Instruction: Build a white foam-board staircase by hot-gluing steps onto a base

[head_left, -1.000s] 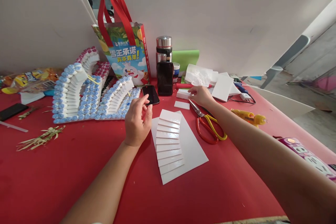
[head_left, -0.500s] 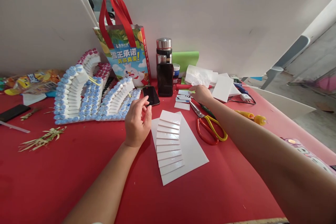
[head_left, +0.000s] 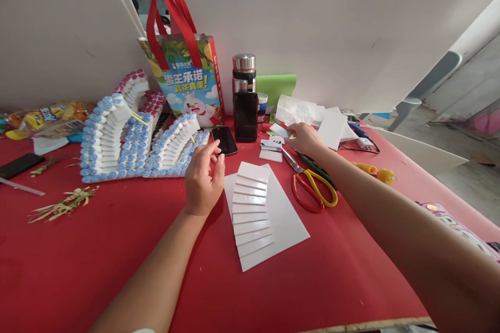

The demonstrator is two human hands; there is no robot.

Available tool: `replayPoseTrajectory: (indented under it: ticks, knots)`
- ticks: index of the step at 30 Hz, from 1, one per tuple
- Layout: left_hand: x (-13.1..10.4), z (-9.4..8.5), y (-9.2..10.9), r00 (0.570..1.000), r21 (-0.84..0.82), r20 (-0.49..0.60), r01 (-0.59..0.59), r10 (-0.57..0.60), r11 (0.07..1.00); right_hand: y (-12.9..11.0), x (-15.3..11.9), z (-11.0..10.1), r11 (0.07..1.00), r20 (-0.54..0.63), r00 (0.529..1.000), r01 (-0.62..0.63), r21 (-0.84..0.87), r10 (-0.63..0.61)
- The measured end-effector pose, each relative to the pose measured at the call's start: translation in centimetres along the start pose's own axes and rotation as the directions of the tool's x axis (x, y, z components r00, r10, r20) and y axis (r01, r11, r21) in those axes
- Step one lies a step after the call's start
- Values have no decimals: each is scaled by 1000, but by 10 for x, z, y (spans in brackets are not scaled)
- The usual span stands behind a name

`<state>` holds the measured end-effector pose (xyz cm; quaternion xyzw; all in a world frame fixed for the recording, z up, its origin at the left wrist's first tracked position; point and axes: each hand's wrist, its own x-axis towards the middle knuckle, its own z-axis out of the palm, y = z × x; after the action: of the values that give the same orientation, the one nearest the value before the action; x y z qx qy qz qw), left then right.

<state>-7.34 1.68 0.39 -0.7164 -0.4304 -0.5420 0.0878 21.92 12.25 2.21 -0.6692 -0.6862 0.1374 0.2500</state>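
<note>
My left hand (head_left: 203, 178) hovers over the red table with fingers loosely curled, the thumb apart and nothing in it. It is just left of a fan of overlapping white strips (head_left: 252, 208), lying on a white sheet (head_left: 287, 223). Farther off, my right hand (head_left: 305, 139) pinches the edge of a small pale card (head_left: 278, 130), which tilts up; its fingertips are partly hidden. Below that card lie a small printed card (head_left: 272, 144) and a plain white piece (head_left: 270, 156). Scissors (head_left: 308, 182) with red and yellow handles lie under my right forearm.
A phone (head_left: 225, 140), a dark upright phone-like object (head_left: 246, 117) and a steel flask (head_left: 244, 65) stand behind. Blue-and-white folded pieces (head_left: 113, 140) and a shopping bag (head_left: 189, 80) are at left. White boards (head_left: 332, 127) and a yellow tool (head_left: 377, 173) lie at right.
My right hand has drawn slightly back to the right, and the pale card has shifted and tilted up off the small pile. My left hand stays nearly still.
</note>
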Motion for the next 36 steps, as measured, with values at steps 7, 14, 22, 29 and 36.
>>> replayPoseTrajectory:
  ticks: [7, 14, 22, 29, 36]
  knots:
    - [2, -2, 4, 1000, -26, -24, 16, -16, 1000, -33, -102, -29, 380, 348, 927, -274, 883, -140]
    - [6, -10, 21, 998, -100, -46, 31, -36, 995, -51, -166, -15, -48, 501, 798, -546, 837, -336]
    - [8, -13, 57, 928, -593, 304, 361, -215, 720, -83, -169, -9, 299, 165, 965, -99, 949, -202]
    - [8, -11, 63, 855, -664, 366, 517, -369, 539, -95, -174, -4, 679, -164, 938, 334, 653, -304]
    - [18, -9, 45, 840, -723, 196, 472, -505, 504, -44, -212, -51, 888, -211, 947, 304, 345, -242]
